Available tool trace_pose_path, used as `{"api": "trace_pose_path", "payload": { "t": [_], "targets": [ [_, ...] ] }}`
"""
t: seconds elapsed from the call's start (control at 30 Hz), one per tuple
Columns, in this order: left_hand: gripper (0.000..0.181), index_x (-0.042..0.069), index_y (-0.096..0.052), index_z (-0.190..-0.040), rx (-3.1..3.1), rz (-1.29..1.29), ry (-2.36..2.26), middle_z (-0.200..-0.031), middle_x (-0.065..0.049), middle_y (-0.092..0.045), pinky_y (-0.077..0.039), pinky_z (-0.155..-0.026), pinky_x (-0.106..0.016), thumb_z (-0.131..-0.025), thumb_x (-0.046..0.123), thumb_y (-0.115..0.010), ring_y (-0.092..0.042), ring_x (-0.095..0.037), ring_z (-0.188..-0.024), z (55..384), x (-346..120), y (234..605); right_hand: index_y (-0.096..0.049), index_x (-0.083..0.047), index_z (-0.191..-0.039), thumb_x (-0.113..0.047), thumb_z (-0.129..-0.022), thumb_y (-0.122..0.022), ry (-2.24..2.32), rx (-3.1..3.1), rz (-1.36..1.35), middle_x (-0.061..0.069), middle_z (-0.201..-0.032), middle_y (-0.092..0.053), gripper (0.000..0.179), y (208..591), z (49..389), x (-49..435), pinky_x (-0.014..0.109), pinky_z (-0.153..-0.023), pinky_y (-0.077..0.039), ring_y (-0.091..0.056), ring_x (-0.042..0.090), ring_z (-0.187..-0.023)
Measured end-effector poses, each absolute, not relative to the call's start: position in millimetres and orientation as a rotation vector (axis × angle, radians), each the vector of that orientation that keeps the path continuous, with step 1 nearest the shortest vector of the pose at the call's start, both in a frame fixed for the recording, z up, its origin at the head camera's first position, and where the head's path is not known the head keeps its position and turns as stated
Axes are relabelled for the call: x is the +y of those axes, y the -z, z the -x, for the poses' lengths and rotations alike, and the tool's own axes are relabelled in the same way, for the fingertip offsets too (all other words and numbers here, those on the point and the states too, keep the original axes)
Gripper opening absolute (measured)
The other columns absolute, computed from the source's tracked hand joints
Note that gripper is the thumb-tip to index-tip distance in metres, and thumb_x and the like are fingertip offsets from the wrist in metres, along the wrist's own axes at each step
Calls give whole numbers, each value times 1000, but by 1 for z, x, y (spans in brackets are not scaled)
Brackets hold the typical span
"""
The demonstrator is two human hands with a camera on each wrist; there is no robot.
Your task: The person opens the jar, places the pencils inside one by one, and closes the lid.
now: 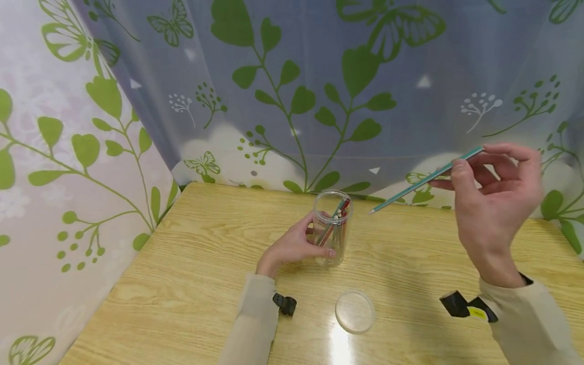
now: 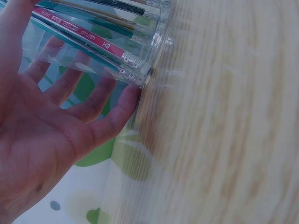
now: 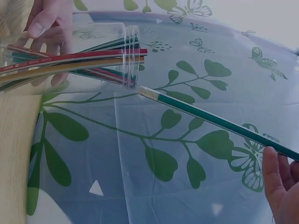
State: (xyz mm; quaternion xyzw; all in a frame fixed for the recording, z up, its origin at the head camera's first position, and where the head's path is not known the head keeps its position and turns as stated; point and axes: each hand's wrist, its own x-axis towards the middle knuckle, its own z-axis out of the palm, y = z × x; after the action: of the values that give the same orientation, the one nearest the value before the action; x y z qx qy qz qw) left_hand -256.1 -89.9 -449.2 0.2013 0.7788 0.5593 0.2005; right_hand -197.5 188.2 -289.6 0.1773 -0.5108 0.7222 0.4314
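A clear plastic jar [image 1: 332, 256] stands upright on the table with several pencils [image 1: 339, 218] leaning inside. My left hand [image 1: 296, 243] grips it around the side, thumb in front. In the left wrist view a pink pencil [image 2: 88, 33] marked HB shows its eraser end at the jar's base. To the right, my right hand [image 1: 497, 197] pinches a teal pencil [image 1: 424, 182] in the air. That pencil slants down toward the jar, apart from it in the head view. Its eraser end [image 3: 149, 93] points at the jar's open mouth in the right wrist view.
A round clear lid [image 1: 355, 312] lies flat on the wooden table [image 1: 182, 268], in front of the jar. Behind the table hangs a curtain [image 1: 283, 45] printed with green leaves and butterflies. Another leaf-patterned sheet [image 1: 55, 132] borders the left side.
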Motion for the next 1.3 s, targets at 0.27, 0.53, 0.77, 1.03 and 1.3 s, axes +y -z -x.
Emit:
{"api": "trace_pose_path", "payload": {
  "t": [0.27,0.53,0.77,1.03,1.3],
  "targets": [
    [68,40,-50,-136,2162,-556,-1573,-140,-2,-56,-59,-87,-41,-82,26,-88,-63,-24,-118,257,-90,451,-53,13,-105,23,-79,-57,-1832,-1142,-524,14,-73,-56,27,278,198,168,35,-61,-62,-64,24,-59],
    [70,40,-50,-137,2150,-563,-1589,-138,-4,-58,-60,-86,-40,-81,23,-88,-66,-24,-115,257,-90,451,-52,13,-104,22,-80,-58,-1852,-1154,-609,17,-77,-60,27,283,204,156,36,-64,-63,-69,25,-63],
    [72,41,-48,-140,2156,-580,-1584,-140,-4,-56,-59,-87,-40,-82,24,-88,-63,-26,-119,258,-90,451,-53,12,-106,21,-82,-59,-1842,-1231,-642,15,-81,-63,27,293,214,148,37,-65,-63,-70,24,-67],
    [74,43,-47,-140,2175,-586,-1573,-141,0,-55,-58,-90,-40,-81,25,-88,-61,-25,-124,258,-90,452,-53,11,-107,20,-82,-58,-1793,-1374,-684,9,-83,-67,27,308,225,139,32,-65,-63,-72,21,-71],
    [78,44,-45,-143,2159,-604,-1594,-142,1,-55,-59,-88,-39,-81,22,-88,-60,-27,-126,259,-90,453,-50,17,-109,16,-84,-61,-1733,-1519,-696,4,-86,-65,27,321,233,134,25,-67,-62,-72,13,-74]
  ]
}}
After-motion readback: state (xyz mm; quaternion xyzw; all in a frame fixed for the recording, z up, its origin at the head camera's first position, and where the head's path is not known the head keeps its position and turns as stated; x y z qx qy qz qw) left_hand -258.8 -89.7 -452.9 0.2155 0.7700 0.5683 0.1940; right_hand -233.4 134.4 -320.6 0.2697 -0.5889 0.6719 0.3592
